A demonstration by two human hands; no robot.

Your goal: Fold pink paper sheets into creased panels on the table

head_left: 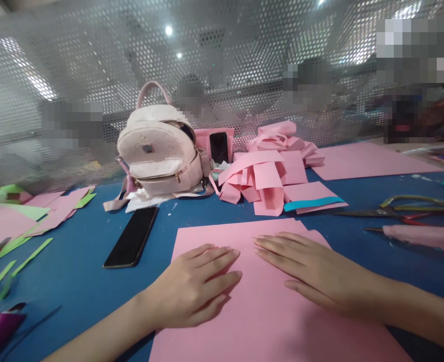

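Note:
A large sheet of pink paper (267, 311) lies flat in front of me, with the edge of another pink sheet showing under its right side. On its left part rests my left hand (199, 286), palm down, fingers stretched out and slightly apart. My right hand (308, 271) lies flat on the right part, its fingers pointing left towards the other hand. A strip of bare pink paper shows between the two sets of fingertips. Neither hand grips anything. Left of the paper lies a black phone (132, 237).
A pale backpack (161, 151) stands at the back beside a heap of cut pink paper pieces (259, 176). Scissors (387, 212) and a pink-handled pointed tool (418, 236) lie right. Green strips (31, 256) and a purple tool (1, 329) are left. A perforated metal screen (237, 65) rises behind.

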